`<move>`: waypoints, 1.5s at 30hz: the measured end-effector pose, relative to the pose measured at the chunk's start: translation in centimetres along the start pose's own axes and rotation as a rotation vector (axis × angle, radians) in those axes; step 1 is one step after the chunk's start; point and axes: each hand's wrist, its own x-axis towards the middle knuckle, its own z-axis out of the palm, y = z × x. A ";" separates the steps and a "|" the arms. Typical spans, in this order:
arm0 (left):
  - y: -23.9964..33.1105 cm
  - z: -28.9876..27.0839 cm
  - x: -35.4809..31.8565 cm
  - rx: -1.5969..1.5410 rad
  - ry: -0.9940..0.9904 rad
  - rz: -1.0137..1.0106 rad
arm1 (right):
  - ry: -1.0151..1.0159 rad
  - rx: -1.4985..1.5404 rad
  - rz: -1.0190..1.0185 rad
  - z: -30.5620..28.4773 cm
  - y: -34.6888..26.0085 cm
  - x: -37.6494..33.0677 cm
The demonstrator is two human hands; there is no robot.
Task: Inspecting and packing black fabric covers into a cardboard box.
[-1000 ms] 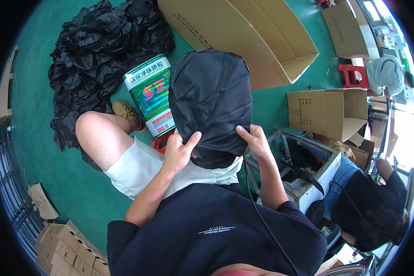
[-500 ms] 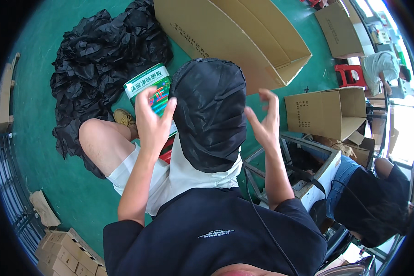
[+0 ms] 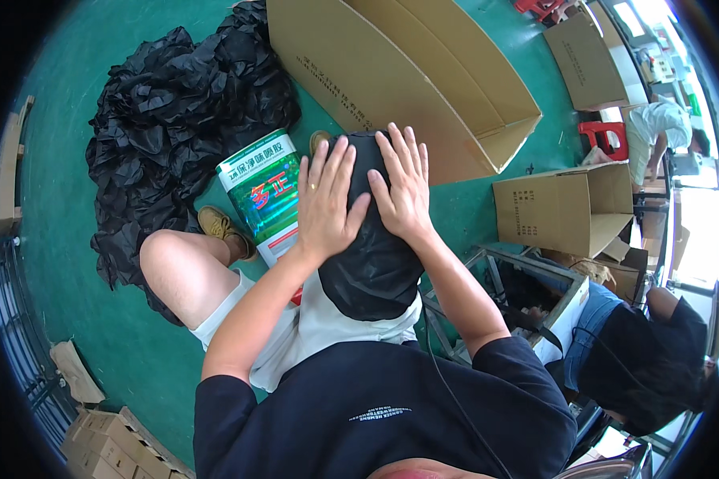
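Observation:
A rounded, oblong thing in wrinkled black fabric (image 3: 367, 275) rests over my lap; what lies inside the cloth is hidden. My left hand (image 3: 329, 195) lies flat on its upper left part, fingers stretched out, a ring on one of them. On the upper right part my right hand (image 3: 402, 184) is pressed flat too, thumb spread toward the left one. A strip of the black cloth shows between the two palms. Just left of the covered thing stands a green and white rectangular can (image 3: 262, 191).
A big heap of crumpled black fabric (image 3: 188, 112) covers the floor at the far left. A long open cardboard box (image 3: 391, 88) stands ahead, a smaller one (image 3: 543, 203) to the right. Near my right arm is a metal frame (image 3: 495, 271). Two people are at the right.
Both hands, held apart at the sides of the black-covered thing before, have come inward and down onto its top. The covered thing has shifted slightly toward me.

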 end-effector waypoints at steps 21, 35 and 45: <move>0.5 1.3 -3.1 -0.188 -0.022 0.022 | 0.432 -0.353 0.029 -5.6 7.7 2.3; 0.4 1.1 -2.9 -0.166 0.019 0.057 | 0.029 -0.377 0.236 -8.7 19.6 -2.7; 0.4 1.1 -2.9 -0.188 0.017 0.035 | -0.137 -0.358 0.284 -13.5 19.7 -9.0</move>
